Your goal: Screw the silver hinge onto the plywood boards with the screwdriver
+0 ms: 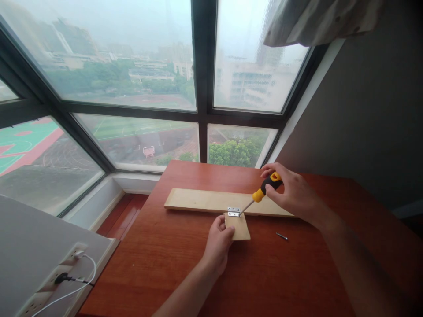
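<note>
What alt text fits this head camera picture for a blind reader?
A right hand holds a yellow-handled screwdriver, tip at a metal hinge between a long board and a small wood piece gripped by the left hand, on a table.

soft hazy daylight from the window (pixel 132 66), edges bowed, far view perhaps misted.

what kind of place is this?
Probably a high-floor room, home or dorm: big windows over a sports field, a red-brown table, a socket strip. Right hand holds a screwdriver, left hand a small board.
</note>
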### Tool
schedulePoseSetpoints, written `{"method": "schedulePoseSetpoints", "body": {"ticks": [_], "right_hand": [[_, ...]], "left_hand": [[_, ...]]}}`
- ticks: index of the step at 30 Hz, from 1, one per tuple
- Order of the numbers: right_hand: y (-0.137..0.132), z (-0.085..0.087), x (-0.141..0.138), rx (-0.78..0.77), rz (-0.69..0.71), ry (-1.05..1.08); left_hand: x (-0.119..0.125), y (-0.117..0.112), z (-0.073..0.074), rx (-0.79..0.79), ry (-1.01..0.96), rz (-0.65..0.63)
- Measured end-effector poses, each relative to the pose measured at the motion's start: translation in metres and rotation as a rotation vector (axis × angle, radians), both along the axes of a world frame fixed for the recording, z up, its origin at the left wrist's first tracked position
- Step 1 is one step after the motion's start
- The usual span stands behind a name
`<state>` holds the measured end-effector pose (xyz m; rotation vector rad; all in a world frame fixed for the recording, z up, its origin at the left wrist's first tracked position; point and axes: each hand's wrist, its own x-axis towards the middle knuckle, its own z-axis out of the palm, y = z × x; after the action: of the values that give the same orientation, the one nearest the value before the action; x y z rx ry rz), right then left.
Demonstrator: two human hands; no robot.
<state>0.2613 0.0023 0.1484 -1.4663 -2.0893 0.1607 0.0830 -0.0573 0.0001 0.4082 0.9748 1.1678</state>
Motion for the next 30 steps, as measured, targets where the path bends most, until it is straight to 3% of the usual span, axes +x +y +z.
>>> {"method": "schedulePoseSetpoints", "body": {"ticks": [11, 22, 30], "right_hand": [[-0.003, 0.001, -0.001, -0.008, -0.052, -0.1], [-0.012, 0.003, -0.004, -0.019, 0.088, -0.04], [-0.013, 0.003, -0.009, -0.006, -0.004, -0.153]], "left_hand": [[0.001, 0.0, -0.001, 0.022, 0.025, -0.01], [0.001, 0.002, -0.006, -0.002, -0.015, -0.019], [0.0, 0.002, -0.004, -0.017, -0.041, -0.029]]}}
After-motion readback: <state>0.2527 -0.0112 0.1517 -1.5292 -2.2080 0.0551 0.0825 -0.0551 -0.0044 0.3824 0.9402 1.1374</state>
